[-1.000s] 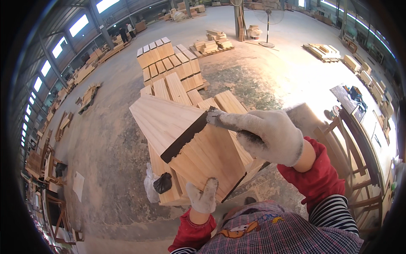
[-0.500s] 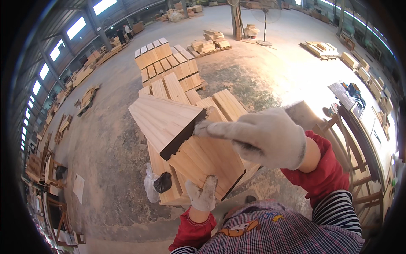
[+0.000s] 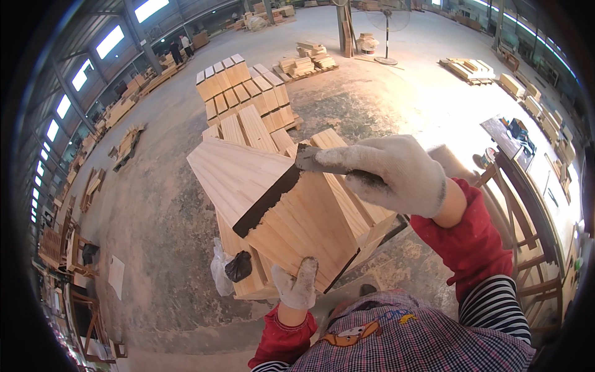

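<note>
A tapered pale wooden box (image 3: 304, 220) is tilted in front of me, with a rough-edged dark brown band (image 3: 269, 201) running along one edge between two faces. Gripping its near lower edge is my gloved left hand (image 3: 296, 284), thumb on the face; some of its fingers are hidden. My gloved right hand (image 3: 396, 177) is closed on a putty knife (image 3: 325, 162), index finger stretched along it. The knife's dark tip meets the box at the far upper end of the band. Most of its handle is covered by the glove.
More wooden boxes (image 3: 245, 127) lie under and beyond this one, with a stack (image 3: 248, 93) behind. Clear and black plastic bags (image 3: 238, 266) are at the left. A wooden frame table (image 3: 527, 204) stands at the right; a fan (image 3: 387, 37) is farther off.
My right hand has moved up and away along the edge with the putty knife, uncovering more of the box's face and the band. My left hand has stayed in place.
</note>
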Tool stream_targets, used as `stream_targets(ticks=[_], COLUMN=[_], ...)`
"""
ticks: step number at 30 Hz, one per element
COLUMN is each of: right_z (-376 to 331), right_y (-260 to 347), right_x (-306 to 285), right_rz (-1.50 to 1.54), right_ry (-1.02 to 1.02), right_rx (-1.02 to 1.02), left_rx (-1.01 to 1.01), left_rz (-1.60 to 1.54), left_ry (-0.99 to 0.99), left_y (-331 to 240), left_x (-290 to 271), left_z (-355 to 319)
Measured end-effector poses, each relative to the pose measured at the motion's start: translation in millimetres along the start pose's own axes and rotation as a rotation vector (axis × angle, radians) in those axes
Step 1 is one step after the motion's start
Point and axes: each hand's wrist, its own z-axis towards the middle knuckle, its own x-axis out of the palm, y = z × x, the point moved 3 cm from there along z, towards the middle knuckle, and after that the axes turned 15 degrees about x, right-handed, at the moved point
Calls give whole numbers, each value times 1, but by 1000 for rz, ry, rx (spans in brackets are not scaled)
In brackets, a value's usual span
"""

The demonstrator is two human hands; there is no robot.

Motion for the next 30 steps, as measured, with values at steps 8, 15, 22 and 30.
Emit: stream_targets(ticks=[8, 15, 22, 30], right_z=[-1, -2, -2, -29], right_y=[7, 15, 15, -19], right_x=[-5, -27, -19, -18], right_rz=[106, -320, -284, 95], right_ry=[-3, 20, 110, 58], right_rx=[-18, 50, -53, 283], left_rx=[-109, 26, 40, -195], left_rz=[-35, 126, -114, 137], left_ry=[-75, 120, -65, 420], left_y=[0, -4, 2, 19], left_x=[1, -2, 5, 26], left_z=[-3, 5, -4, -11])
